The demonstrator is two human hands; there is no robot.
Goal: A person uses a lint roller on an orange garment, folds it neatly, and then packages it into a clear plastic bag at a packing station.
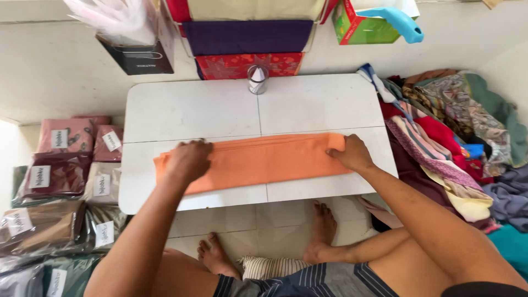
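Two flat, open hands, left hand (188,159) and right hand (351,153), press a soft orange folded cloth (264,160) lying on the smooth white table (220,107)

Low white table (220,104), pale tiled floor (258,231), off-white wall (49,60), even daylight

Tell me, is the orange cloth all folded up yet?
Partly. The orange fabric cloth already lies as a long, narrow band on the white folding table. The left hand and right hand press flat on its two ends. It is not yet a small packet like the bagged cloths.
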